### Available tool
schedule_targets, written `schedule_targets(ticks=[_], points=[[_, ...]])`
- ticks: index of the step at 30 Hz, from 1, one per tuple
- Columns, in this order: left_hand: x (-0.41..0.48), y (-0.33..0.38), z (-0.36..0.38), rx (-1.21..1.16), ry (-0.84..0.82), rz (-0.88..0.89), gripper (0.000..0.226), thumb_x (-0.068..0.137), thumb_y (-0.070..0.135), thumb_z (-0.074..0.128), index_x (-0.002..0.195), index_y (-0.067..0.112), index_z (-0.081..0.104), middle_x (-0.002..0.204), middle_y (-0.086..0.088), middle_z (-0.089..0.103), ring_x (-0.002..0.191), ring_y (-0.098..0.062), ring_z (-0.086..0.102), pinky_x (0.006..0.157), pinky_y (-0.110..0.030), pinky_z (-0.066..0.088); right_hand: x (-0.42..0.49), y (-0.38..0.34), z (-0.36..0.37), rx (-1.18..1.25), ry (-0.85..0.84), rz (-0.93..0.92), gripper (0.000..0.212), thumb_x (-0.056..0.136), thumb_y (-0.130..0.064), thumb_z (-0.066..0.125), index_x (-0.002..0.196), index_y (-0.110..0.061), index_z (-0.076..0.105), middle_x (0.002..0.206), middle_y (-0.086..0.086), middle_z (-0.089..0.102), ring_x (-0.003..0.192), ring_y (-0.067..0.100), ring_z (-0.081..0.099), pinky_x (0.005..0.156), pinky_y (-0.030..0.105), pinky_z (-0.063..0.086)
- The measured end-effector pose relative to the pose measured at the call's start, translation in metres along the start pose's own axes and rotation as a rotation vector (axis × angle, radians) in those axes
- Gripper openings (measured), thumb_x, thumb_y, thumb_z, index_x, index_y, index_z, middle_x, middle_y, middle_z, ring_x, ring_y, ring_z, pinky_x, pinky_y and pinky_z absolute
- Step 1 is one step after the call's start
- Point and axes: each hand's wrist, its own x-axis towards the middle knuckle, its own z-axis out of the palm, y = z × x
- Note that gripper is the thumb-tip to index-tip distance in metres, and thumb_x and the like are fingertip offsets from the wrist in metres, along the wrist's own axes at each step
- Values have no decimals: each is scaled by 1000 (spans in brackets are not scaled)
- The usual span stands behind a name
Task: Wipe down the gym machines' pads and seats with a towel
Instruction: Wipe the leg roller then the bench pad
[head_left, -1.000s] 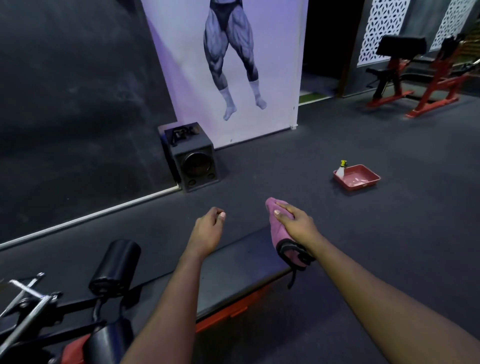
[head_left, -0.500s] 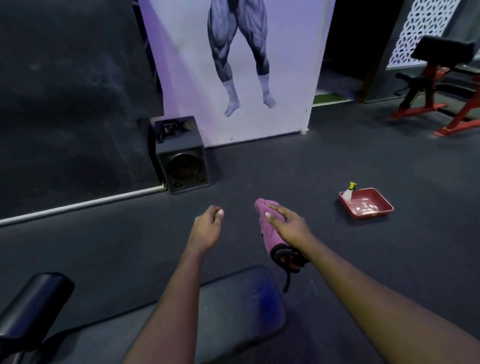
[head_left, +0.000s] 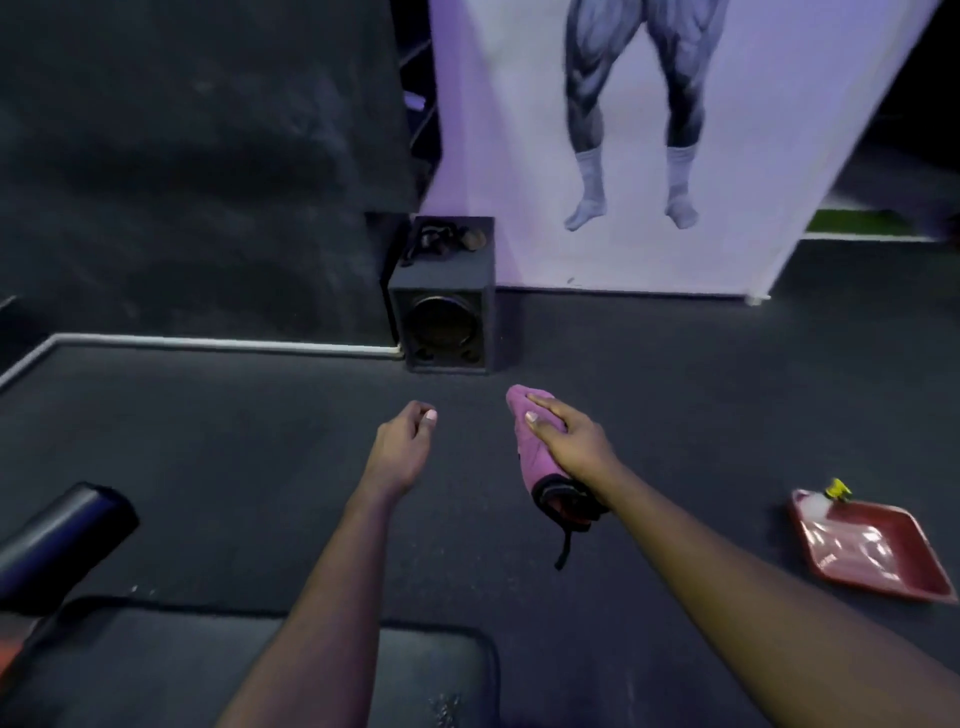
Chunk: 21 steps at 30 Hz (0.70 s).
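My right hand (head_left: 569, 441) holds a folded pink towel (head_left: 530, 441) with a dark edge and a dangling black strap, out in the air above the floor. My left hand (head_left: 402, 449) hangs beside it, loosely curled and empty. A black bench pad (head_left: 156, 670) lies at the bottom of the view, under my left forearm and behind both hands. A black roller pad (head_left: 57, 540) sticks out at the lower left.
A red tray (head_left: 883, 551) with a small spray bottle (head_left: 831, 493) sits on the dark floor to the right. A black speaker box (head_left: 447, 312) stands against the wall ahead, beside a large white poster (head_left: 675, 140). A white strip runs along the wall's foot.
The view has swung to the left and forward. The bench pad has slid to the bottom edge, and the towel hand is now off the pad, over the floor. The far red machines have left the view.
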Motion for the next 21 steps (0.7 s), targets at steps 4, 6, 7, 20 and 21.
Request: schedule_targets(ticks=[4, 6, 7, 20, 21], points=[[20, 11, 1, 3, 136, -84, 22, 104, 28, 50, 111, 14, 66, 91, -5, 69, 90, -25, 62, 76, -30, 42, 67, -11, -11, -34, -135, -97, 40, 98, -46, 62, 137, -42, 61, 145, -5, 59, 133, 19, 54, 116, 34, 39], [31, 11, -3, 4, 200, -122, 22, 104, 28, 50, 110, 13, 66, 88, -5, 68, 90, -26, 62, 77, -32, 43, 95, -18, -8, -27, -190, -113, 40, 97, -49, 63, 136, -43, 61, 146, -5, 58, 132, 18, 55, 116, 35, 40], [38, 7, -4, 5, 245, -157, 23, 104, 27, 50, 111, 12, 66, 87, -5, 67, 90, -27, 62, 78, -32, 43, 116, -22, -2, -36, -234, -134, 40, 96, -49, 63, 136, -44, 61, 146, -5, 58, 132, 17, 55, 116, 35, 40], [168, -86, -87, 6, 565, -434, 25, 105, 28, 48, 110, 10, 64, 92, -2, 65, 96, -26, 62, 74, -27, 34, 334, -122, 157, -99, -644, -353, 41, 93, -50, 66, 133, -43, 64, 140, -11, 62, 127, 10, 58, 111, 28, 42], [179, -92, -99, 6, 597, -455, 25, 105, 28, 48, 110, 10, 64, 92, -2, 65, 95, -26, 61, 74, -27, 34, 347, -135, 173, -89, -669, -365, 41, 92, -51, 67, 132, -44, 64, 140, -11, 62, 128, 10, 58, 111, 29, 42]])
